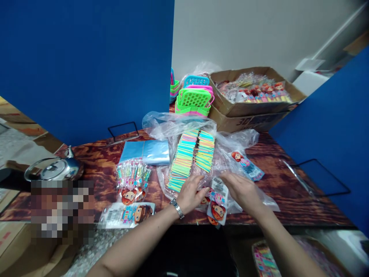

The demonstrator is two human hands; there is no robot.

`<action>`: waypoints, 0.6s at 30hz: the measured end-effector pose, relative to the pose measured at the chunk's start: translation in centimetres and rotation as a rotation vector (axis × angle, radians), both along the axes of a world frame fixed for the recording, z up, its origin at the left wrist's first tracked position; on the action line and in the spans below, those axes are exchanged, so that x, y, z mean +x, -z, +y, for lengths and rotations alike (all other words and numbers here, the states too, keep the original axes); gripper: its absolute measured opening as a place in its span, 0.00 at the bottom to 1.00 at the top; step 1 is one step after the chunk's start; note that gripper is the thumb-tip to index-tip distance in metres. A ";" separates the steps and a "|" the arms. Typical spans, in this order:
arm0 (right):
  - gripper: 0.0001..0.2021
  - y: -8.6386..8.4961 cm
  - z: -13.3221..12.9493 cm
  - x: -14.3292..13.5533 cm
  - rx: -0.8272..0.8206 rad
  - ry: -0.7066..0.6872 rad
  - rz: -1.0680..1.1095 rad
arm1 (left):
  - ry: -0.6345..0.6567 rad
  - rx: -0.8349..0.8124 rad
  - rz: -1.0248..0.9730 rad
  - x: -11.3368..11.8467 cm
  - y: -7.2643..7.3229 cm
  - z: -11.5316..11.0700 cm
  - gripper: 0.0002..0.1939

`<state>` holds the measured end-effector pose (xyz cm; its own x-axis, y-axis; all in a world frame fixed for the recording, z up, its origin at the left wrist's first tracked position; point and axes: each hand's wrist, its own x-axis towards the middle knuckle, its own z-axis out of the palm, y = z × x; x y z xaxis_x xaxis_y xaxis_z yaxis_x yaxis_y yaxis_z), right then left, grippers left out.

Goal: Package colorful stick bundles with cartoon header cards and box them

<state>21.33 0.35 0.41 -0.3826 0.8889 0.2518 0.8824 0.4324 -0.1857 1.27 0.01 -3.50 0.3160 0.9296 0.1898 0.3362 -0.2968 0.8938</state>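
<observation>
Many thin coloured sticks [182,161] lie in two rows on a clear plastic bag [164,181] in the middle of the table. At the near end of the left row is my left hand [190,194], wearing a metal watch band; its thumb stands apart from the fingers and nothing shows in its grasp. My right hand [240,189] reaches over the clear plastic with fingers stretched out, also seemingly holding nothing. Between and below the hands lie printed cartoon-girl packets [218,209], partly covered by the left hand. Another such packet [248,165] rests beyond the right hand.
Filled packets [132,181], a single printed bag [127,214] and a blue plastic stack [145,152] lie to the left. A metal kettle [59,169] stands farther left. Behind are coloured baskets [194,100] and a cardboard box [245,109]; black wire stands [328,177] flank the table.
</observation>
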 end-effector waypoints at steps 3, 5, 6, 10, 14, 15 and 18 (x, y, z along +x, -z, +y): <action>0.12 -1.2 -0.9 -1.7 0.054 -0.072 0.192 | 0.043 -0.109 0.017 -0.4 -0.6 -0.4 0.10; 0.11 -1.5 -1.4 -2.8 0.047 -0.109 0.271 | 0.063 -0.156 0.027 -1.4 -0.7 -1.1 0.11; 0.11 -1.4 -1.6 -3.4 0.032 -0.132 0.305 | 0.063 -0.170 0.033 -1.9 -0.6 -1.6 0.12; 0.09 -0.4 -2.0 -5.4 -0.156 -0.260 0.456 | -0.058 -0.257 0.001 -4.5 0.4 -3.6 0.11; 0.14 1.8 -1.2 -7.6 -0.361 -0.258 0.559 | -0.139 -0.367 -0.082 -6.7 1.1 -6.0 0.12; 0.14 2.5 -0.9 -8.2 -0.336 -0.241 0.516 | -0.133 -0.386 -0.102 -7.1 1.2 -6.6 0.12; 0.13 4.6 -0.3 -10.2 -0.151 -0.227 0.192 | -0.130 -0.393 -0.161 -7.8 1.2 -7.7 0.10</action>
<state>11.16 0.02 -4.18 -0.5332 0.8194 0.2105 0.7095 0.5686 -0.4163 -6.56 -7.73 -4.66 0.1867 0.9711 -0.1488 0.1957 0.1117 0.9743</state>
